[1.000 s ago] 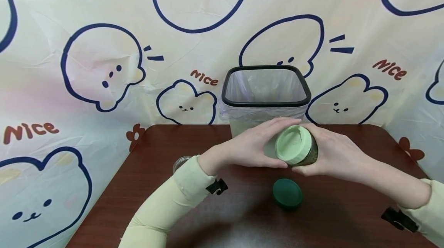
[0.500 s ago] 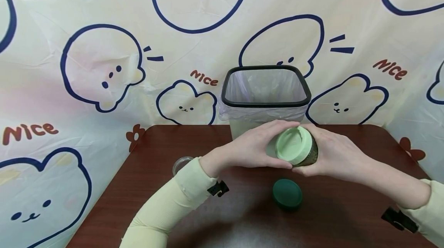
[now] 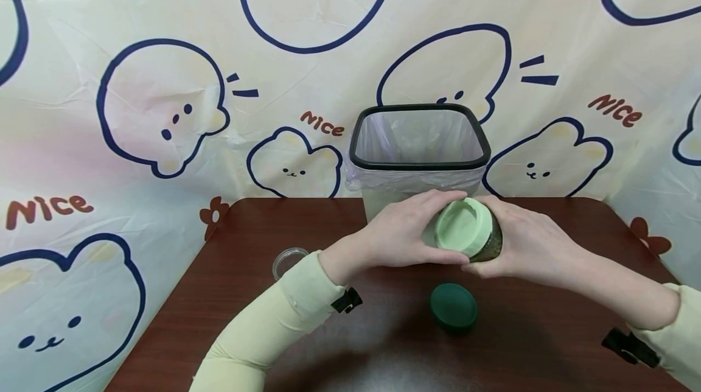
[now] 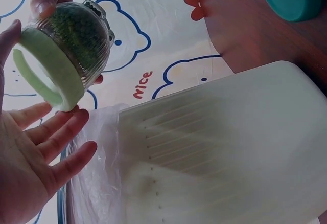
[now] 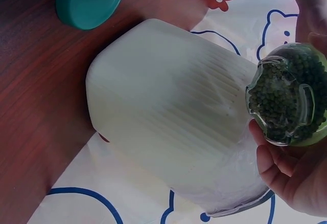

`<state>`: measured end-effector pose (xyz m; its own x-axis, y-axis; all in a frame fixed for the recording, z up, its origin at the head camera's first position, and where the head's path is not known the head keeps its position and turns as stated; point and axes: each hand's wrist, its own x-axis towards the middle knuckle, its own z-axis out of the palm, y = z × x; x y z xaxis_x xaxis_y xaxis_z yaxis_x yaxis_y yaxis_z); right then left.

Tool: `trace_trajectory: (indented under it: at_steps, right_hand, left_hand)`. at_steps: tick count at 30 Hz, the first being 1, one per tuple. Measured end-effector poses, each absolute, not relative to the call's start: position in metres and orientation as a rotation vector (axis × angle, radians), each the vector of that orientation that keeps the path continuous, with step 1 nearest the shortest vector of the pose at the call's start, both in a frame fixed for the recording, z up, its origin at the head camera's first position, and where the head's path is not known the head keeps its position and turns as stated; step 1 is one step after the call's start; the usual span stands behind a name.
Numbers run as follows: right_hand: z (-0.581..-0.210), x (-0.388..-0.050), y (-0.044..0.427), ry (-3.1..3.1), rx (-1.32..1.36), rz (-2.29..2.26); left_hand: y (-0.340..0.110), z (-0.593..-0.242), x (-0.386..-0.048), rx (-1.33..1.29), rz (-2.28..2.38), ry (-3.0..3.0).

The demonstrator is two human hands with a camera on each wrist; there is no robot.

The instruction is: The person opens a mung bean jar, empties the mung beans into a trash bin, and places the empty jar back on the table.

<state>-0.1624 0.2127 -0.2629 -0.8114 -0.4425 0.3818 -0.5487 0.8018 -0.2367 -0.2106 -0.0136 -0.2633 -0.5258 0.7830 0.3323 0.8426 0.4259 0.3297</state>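
A clear glass jar [image 5: 286, 98] of small round green beans is held tilted in mid-air, with its pale green lid [image 3: 462, 227] towards the left. My right hand [image 3: 528, 240] grips the glass body from the right. At the lid is my left hand [image 3: 402, 231]; its thumb and fingertips hold the lid's rim from opposite sides. In the left wrist view the pale lid [image 4: 61, 73] sits over the jar's mouth, while the ring and little fingers spread away from it. A dark green round lid [image 3: 453, 307] lies on the table below the hands.
Behind the hands stands a bin [image 3: 416, 165] with a black rim and a thin plastic liner. A clear round glass container [image 3: 285, 258] rests on the brown table [image 3: 241, 294], partly behind the left sleeve. A cartoon-printed cloth [image 3: 306, 81] hangs behind.
My left hand has shifted slightly right and down round the pale lid, its thumb sliding along the lower edge. The right hand and jar have hardly moved.
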Motion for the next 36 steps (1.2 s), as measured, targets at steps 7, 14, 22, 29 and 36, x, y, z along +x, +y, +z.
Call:
trace_trajectory:
  at_steps: [7, 14, 22, 29, 36]
  right_hand:
    - [-0.264, -0.162, 0.213, -2.666, 0.769, 0.505]
    - [-0.265, -0.162, 0.213, -2.666, 0.767, 0.515]
    - [-0.265, -0.161, 0.213, -2.676, 0.774, 0.519]
    - [-0.265, -0.161, 0.214, -2.693, 0.771, 0.521]
    - [-0.264, -0.161, 0.214, -2.697, 0.769, 0.515]
  left_hand:
    - [-0.018, -0.260, -0.213, -1.561, -0.842, -2.458]
    - [-0.021, -0.258, -0.219, -1.733, -0.949, -2.382]
    - [-0.016, -0.262, -0.221, -1.825, -0.932, -2.339]
    - [-0.014, -0.263, -0.219, -1.728, -0.900, -2.389]
    - [-0.015, -0.264, -0.215, -1.606, -0.858, -2.450]
